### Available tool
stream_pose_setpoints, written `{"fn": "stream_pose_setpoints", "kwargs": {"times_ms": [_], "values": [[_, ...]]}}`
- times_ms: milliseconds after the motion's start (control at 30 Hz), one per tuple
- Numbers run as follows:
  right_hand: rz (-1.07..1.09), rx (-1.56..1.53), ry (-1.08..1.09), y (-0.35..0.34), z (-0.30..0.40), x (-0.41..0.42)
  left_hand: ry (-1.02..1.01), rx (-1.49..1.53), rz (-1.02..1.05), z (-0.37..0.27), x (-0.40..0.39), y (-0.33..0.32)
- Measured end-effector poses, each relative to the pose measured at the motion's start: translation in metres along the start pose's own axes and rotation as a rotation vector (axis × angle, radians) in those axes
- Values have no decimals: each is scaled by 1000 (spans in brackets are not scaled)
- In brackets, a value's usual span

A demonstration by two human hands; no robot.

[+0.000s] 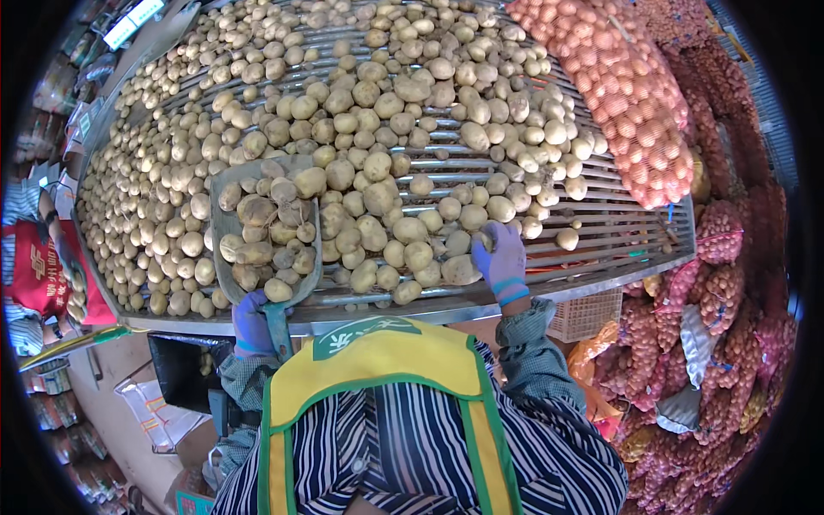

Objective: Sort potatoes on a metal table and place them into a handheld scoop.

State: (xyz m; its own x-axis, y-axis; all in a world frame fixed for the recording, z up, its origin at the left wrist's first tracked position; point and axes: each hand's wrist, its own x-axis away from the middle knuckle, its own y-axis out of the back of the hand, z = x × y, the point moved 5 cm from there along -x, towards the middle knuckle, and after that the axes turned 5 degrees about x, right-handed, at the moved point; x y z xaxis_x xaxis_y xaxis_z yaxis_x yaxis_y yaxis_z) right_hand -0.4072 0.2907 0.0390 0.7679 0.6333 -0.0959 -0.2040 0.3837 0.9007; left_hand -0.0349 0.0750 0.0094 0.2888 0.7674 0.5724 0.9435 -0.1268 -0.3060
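My left hand (251, 327), in a purple glove, grips a scoop (219, 254) at its handle end, near the front rim. Several potatoes (254, 253), some with thin roots, fill the scoop, which rests among the loose potatoes on a slatted metal sorting table (444, 177). Farther right, my right hand (503, 262), also gloved in purple, reaches over the front rim. Its thumb and fingers close around a small potato (485, 241), partly hidden by the glove. A larger potato (461, 270) lies just left of that hand.
A full red mesh sack (618, 96) lies across the table's right side. More mesh sacks (714, 335) are piled to the right. Below the rim stand a plastic crate (587, 314) and a black container (187, 370). At the left edge, another person's gloved hand (76, 283) holds potatoes.
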Motion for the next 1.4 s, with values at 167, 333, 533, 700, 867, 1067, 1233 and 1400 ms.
{"fn": "stream_pose_setpoints", "kwargs": {"times_ms": [167, 333, 533, 700, 867, 1067, 1233, 1400], "values": [[227, -777, -236, -5, -45, -20, 99, 59, 77, 20, 29, -14], [355, -1234, -462, 9, -10, -49, 164, 282, 39, 24, 59, -51], [548, -1136, 172, 3, 112, -56, 93, 311, 76, 42, 57, -55], [411, -975, 619, 0, 179, -38, -96, 220, 29, 42, 58, -52], [399, -906, 904, -4, 217, -4, -20, 348, 52, 54, 50, -45], [260, -708, 328, 18, 127, -69, 61, 272, 43, 49, 46, -32], [421, -267, 312, 16, 59, -25, 143, 240, 110, 49, 32, -15], [447, 305, 339, -19, 73, 10, 113, 82, 156, 33, 22, -13]]}}
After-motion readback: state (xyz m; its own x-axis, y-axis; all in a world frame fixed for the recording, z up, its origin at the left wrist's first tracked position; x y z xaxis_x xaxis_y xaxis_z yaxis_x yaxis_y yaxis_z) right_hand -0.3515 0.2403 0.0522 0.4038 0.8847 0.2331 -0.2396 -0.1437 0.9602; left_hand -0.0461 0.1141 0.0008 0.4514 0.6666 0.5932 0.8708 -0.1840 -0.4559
